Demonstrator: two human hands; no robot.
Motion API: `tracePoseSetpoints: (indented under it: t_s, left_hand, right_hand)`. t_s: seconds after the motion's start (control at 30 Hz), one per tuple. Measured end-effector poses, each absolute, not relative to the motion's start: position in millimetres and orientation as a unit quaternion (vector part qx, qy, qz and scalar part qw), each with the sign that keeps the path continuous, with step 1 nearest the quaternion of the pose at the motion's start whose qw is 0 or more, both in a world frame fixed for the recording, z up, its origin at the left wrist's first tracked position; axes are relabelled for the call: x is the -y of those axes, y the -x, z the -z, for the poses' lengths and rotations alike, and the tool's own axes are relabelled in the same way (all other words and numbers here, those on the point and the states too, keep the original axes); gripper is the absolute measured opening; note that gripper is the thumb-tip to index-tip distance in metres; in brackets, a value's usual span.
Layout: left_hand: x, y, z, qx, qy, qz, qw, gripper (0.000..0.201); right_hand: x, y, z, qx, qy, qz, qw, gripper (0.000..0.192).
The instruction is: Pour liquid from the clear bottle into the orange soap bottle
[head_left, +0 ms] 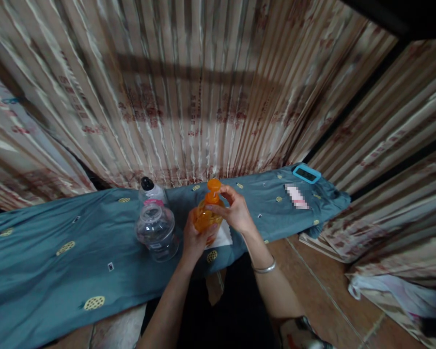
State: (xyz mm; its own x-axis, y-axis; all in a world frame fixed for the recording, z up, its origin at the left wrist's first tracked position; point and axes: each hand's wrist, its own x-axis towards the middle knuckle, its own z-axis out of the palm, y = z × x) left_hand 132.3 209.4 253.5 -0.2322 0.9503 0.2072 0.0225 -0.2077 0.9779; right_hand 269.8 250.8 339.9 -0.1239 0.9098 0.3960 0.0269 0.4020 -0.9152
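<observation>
An orange pump bottle (pixel 204 218) with an orange pump head (pixel 213 186) is held over the front part of the cloth-covered surface. My left hand (pixel 195 237) is wrapped round the bottle's body from the left and below. At the bottle's neck, just under the pump head, the fingers of my right hand (pixel 236 208) are closed from the right. Beneath the bottle lies a white sheet (pixel 224 236), partly hidden. To the left stand a clear plastic jar (pixel 158 232) and, behind it, a clear bottle with a black cap (pixel 147 183).
A teal cloth with pineapple prints (pixel 123 276) covers the long narrow surface. At its right end lie a blue-framed digital display (pixel 306 173) and a blurred pink-and-white item (pixel 296 196). Pleated curtains (pixel 203 97) hang behind and right. Brown floor tiles (pixel 308 281) show below.
</observation>
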Motion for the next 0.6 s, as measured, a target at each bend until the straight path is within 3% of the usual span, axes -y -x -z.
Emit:
tracePoseSetpoints:
  t_s: [0.13, 0.27, 0.37, 0.47, 0.6]
  left_hand:
    - [-211, -134, -252, -0.488, -0.484, -0.613, 0.391, 0.059]
    - [-210, -134, -253, -0.493, -0.487, -0.611, 0.382, 0.058]
    - [-209, -133, -255, -0.492, -0.495, -0.604, 0.384, 0.06]
    - [-209, -132, -255, -0.491, -0.497, -0.601, 0.39, 0.06]
    - [-210, -133, -252, -0.492, -0.491, -0.608, 0.385, 0.061]
  right_hand:
    - [-251, -278, -343, 0.66, 0.313, -0.47, 0.496, 0.035]
    - [-244, -273, -352, 0.686, 0.388, -0.379, 0.486, 0.063]
    - [-242, -266, -354, 0.659, 0.442, -0.326, 0.514, 0.05]
    - [-243, -269, -351, 0.655, 0.387, -0.397, 0.513, 0.038]
    - [-244, -278, -351, 0.674, 0.327, -0.469, 0.468, 0.038]
